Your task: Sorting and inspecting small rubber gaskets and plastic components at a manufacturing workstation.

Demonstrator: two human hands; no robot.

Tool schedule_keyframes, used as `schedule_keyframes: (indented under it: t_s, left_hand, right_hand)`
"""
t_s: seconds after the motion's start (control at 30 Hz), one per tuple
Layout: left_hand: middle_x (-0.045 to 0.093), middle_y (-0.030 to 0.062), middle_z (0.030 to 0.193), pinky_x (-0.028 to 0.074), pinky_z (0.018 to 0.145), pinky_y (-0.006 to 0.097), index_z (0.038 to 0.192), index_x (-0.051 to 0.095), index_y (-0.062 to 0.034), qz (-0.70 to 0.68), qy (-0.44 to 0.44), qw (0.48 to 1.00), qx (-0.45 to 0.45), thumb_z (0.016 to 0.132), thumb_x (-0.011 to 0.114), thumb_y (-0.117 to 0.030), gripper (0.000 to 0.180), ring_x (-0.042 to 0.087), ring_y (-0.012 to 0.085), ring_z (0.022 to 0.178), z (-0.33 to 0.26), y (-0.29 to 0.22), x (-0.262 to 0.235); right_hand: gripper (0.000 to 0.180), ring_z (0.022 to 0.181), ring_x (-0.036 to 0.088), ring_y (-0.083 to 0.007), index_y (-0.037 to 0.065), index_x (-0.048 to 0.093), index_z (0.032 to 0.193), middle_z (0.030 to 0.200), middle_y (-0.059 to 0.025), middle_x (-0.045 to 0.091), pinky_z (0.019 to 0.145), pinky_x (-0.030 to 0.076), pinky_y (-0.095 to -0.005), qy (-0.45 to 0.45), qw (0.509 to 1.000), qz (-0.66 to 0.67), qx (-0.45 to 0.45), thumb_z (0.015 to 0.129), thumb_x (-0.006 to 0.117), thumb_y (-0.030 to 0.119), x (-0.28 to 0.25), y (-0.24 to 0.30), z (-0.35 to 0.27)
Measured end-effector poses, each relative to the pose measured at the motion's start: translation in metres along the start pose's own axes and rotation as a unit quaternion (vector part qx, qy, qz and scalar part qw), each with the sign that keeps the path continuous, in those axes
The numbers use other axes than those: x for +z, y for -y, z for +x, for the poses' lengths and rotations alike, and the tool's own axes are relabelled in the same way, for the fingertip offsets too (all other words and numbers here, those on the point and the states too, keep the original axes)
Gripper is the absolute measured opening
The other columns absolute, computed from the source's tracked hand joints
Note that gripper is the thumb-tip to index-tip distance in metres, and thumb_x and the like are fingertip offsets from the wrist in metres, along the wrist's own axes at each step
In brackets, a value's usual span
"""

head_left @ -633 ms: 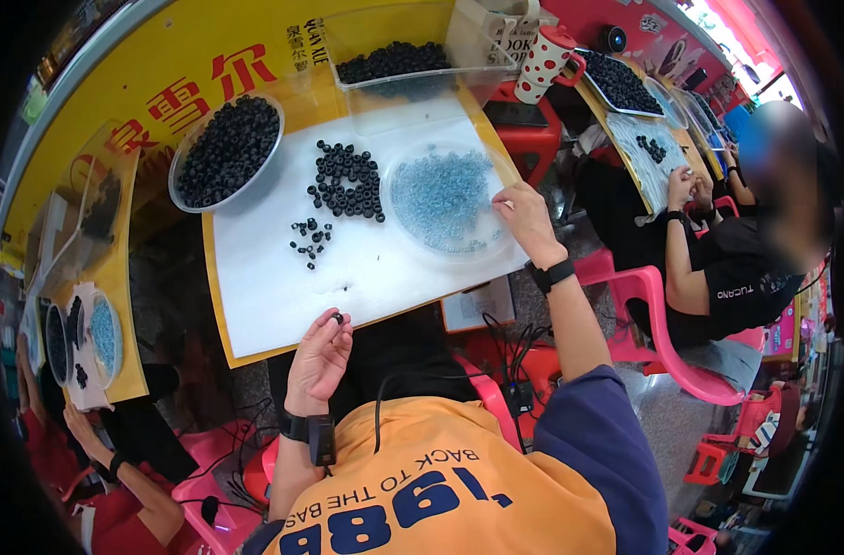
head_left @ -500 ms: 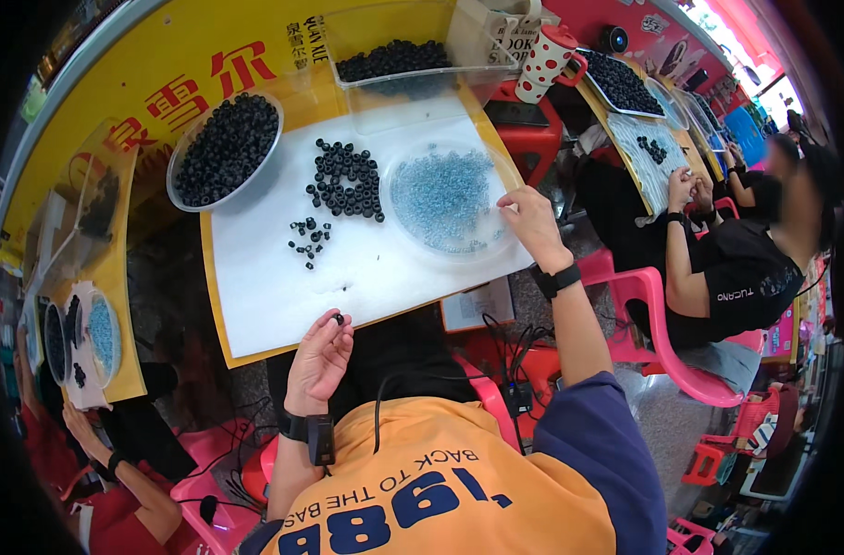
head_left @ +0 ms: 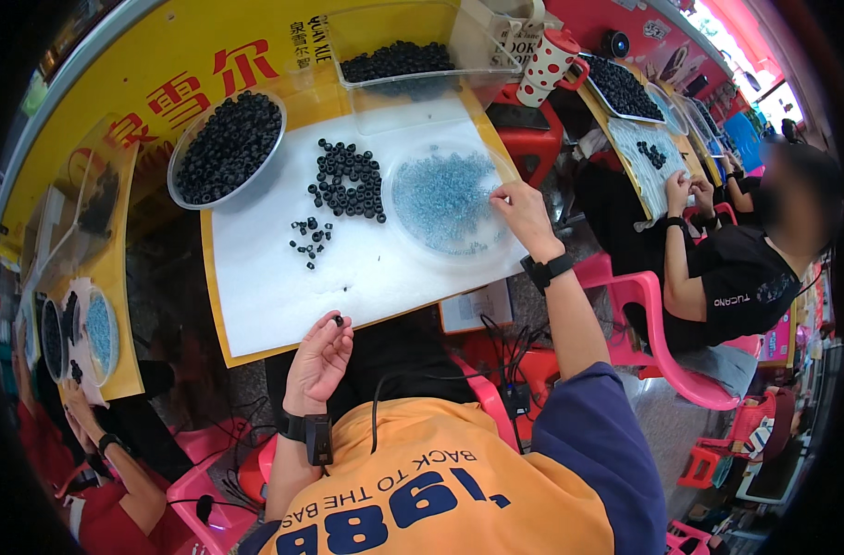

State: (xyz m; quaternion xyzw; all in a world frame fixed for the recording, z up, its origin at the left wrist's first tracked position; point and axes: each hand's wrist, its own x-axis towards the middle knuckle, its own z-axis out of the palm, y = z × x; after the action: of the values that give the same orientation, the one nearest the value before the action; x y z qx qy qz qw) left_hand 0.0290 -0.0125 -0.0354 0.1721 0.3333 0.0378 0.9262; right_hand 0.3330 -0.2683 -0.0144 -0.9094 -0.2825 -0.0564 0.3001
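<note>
Little had moved; left hand (head_left: 318, 361) pinched a black ring (head_left: 337, 321) at the white sheet's (head_left: 274, 277) near edge; right hand (head_left: 524, 215) fingertips picked in the blue-bead tray (head_left: 445, 202), grip unclear; a loose pinch could drop the ring.

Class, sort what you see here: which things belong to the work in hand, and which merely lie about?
In use:
left hand pinching a black ring
right hand at the dish of blue beads
loose black rings
white mat

Lying about:
spotted mug
pink chair

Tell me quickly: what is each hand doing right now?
Left hand: pinched shut on a small black ring.
Right hand: fingers curled at the edge of the dish of blue beads; whether it holds one cannot be told.
</note>
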Motion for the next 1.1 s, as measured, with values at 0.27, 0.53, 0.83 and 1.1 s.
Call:
schedule_keyframes:
  t_s: [0.27, 0.53, 0.83, 1.1]
  left_hand:
    - [0.065, 0.0139, 0.098, 0.056, 0.074, 0.024, 0.112, 0.056, -0.0004, 0.004, 0.005, 1.000, -0.006, 0.089, 0.062, -0.004, 0.024, 0.065, 0.0177, 0.083, 0.001, 0.000, -0.002]
    - [0.066, 0.0138, 0.099, 0.056, 0.074, 0.025, 0.112, 0.057, -0.0010, 0.003, 0.009, 1.000, -0.010, 0.090, 0.061, -0.006, 0.023, 0.065, 0.0177, 0.083, 0.001, 0.000, -0.004]
    - [0.066, 0.0141, 0.099, 0.056, 0.075, 0.025, 0.113, 0.057, -0.0009, 0.000, 0.015, 1.000, -0.012, 0.090, 0.062, -0.006, 0.024, 0.065, 0.0181, 0.084, 0.001, 0.000, -0.005]
    - [0.065, 0.0147, 0.103, 0.056, 0.076, 0.024, 0.110, 0.058, -0.0014, 0.011, 0.036, 0.999, -0.008, 0.089, 0.061, -0.002, 0.021, 0.065, 0.0174, 0.086, -0.001, -0.002, -0.003]
  right_hand:
    - [0.010, 0.084, 0.063, -0.0331, -0.001, 0.067, 0.085, 0.087, -0.0167, 0.064, 0.076, 0.049, -0.0371, -0.039, 0.998, 0.031, 0.046, 0.080, 0.063, 0.006, -0.010, -0.004, -0.003]
    - [0.012, 0.088, 0.062, -0.0312, 0.003, 0.069, 0.089, 0.088, -0.0133, 0.062, 0.078, 0.049, -0.0386, -0.011, 0.996, -0.038, -0.078, 0.078, 0.064, 0.004, -0.004, -0.014, 0.017]
    - [0.012, 0.084, 0.062, -0.0286, 0.002, 0.067, 0.087, 0.087, -0.0124, 0.062, 0.074, 0.049, -0.0354, 0.006, 0.997, -0.043, -0.061, 0.076, 0.067, 0.004, -0.011, -0.022, 0.007]
    - [0.017, 0.068, 0.065, -0.0211, -0.001, 0.068, 0.093, 0.080, -0.0144, 0.068, 0.066, 0.051, -0.0297, -0.028, 0.993, 0.090, 0.073, 0.078, 0.067, 0.007, -0.027, 0.002, -0.004]
